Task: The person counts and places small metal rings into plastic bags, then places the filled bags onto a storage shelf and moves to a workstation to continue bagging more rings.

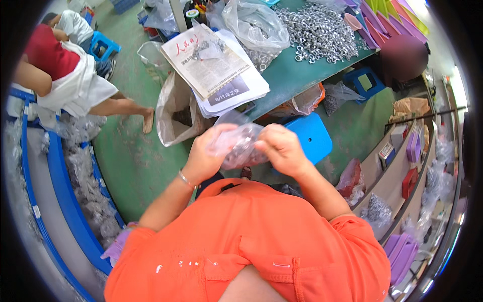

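A clear plastic bag [240, 150] with shiny metal pieces inside is between my two hands, in front of my body and just off the table's near edge. My left hand [205, 151] is closed on the bag's left side. On the other side my right hand [282, 148] grips it with bent fingers, thumb toward the bag. The exact kind of the pieces inside is too blurred to make out. A newspaper [209, 65] lies on a stack of white papers [246, 95] at the table corner beyond the bag.
A green table [297, 75] carries a heap of metal rings [322, 32] and an open plastic bag [256, 25]. A blue stool [312, 137] and a woven sack [168, 113] stand near me. Shelves [372, 173] line the right. Other people sit at left and far right.
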Demonstrator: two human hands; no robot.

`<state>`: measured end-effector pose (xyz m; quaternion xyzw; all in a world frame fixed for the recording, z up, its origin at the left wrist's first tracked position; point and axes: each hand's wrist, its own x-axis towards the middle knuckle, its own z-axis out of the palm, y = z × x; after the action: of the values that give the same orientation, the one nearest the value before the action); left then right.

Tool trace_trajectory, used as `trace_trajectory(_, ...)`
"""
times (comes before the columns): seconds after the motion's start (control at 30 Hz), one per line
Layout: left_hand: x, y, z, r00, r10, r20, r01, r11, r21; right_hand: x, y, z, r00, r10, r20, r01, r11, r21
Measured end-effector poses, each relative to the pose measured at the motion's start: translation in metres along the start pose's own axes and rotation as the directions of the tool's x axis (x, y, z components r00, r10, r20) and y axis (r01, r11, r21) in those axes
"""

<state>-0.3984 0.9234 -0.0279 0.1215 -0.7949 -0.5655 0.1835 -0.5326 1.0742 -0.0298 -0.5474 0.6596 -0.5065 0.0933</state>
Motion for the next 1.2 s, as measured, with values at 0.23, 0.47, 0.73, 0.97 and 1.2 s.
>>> trace_trajectory(0.23,0.110,-0.005,0.051,0.986,-0.144,0.085,0.165,0.916,-0.366,0.031,0.047,-0.076,0.977,0.147,-0.157,-0.155,0.987,-0.041)
trace_trajectory(0.47,0.220,-0.040,0.084,0.992,0.046,0.117,0.002,0.925,-0.379,0.074,0.103,-0.120,0.909,0.306,-0.283,-0.337,0.939,-0.066)
trace_trajectory(0.73,0.276,-0.102,0.117,0.985,0.166,0.052,-0.174,0.952,0.253,0.084,0.210,-0.130,0.845,0.417,-0.334,-0.479,0.868,-0.130)
trace_trajectory(0.97,0.293,-0.128,0.133,0.993,0.106,0.043,-0.114,0.945,0.306,0.107,0.272,-0.130,0.840,0.499,-0.214,-0.539,0.813,-0.218)
trace_trajectory(1.2,0.333,-0.112,0.137,0.976,0.011,-0.219,-0.001,0.999,0.048,0.161,0.305,-0.166,0.891,0.410,-0.197,-0.449,0.862,-0.235)
